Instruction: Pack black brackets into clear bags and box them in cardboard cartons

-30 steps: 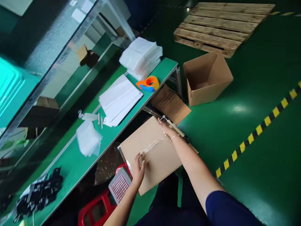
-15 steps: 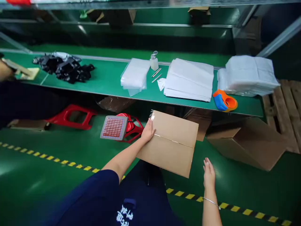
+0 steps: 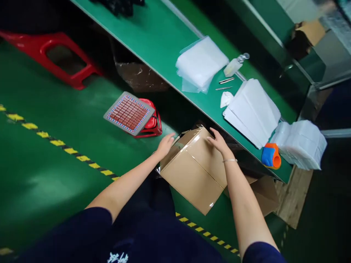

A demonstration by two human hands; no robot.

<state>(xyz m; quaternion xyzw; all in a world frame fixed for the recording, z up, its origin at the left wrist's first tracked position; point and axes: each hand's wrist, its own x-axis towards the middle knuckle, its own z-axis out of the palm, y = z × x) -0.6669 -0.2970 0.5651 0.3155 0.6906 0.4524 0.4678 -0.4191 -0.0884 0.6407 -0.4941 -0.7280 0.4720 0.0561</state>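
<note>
A closed brown cardboard box (image 3: pixel 193 171), its seam sealed with clear tape, rests on my lap below the green bench. My left hand (image 3: pixel 165 144) presses against the box's left end, where a loose flap of tape sticks out. My right hand (image 3: pixel 218 143), with a thin bracelet on the wrist, lies flat on the box's far top edge, fingers spread. Neither hand holds anything else.
The green bench (image 3: pixel 153 40) carries clear bags (image 3: pixel 201 64), a small bottle (image 3: pixel 234 65), tweezers (image 3: pixel 226 80), white sheet stacks (image 3: pixel 253 111), a bag pile (image 3: pixel 301 144) and an orange-blue tape dispenser (image 3: pixel 271 156). A gridded tray (image 3: pixel 128 113) sits on a red stool (image 3: pixel 152 122); another red stool (image 3: pixel 52 58) and an open carton (image 3: pixel 264 195) stand on the floor.
The view swung round. My right hand rose from beside the box and landed on its far top edge. My left hand stayed at the box's left end, and the box turned slightly.
</note>
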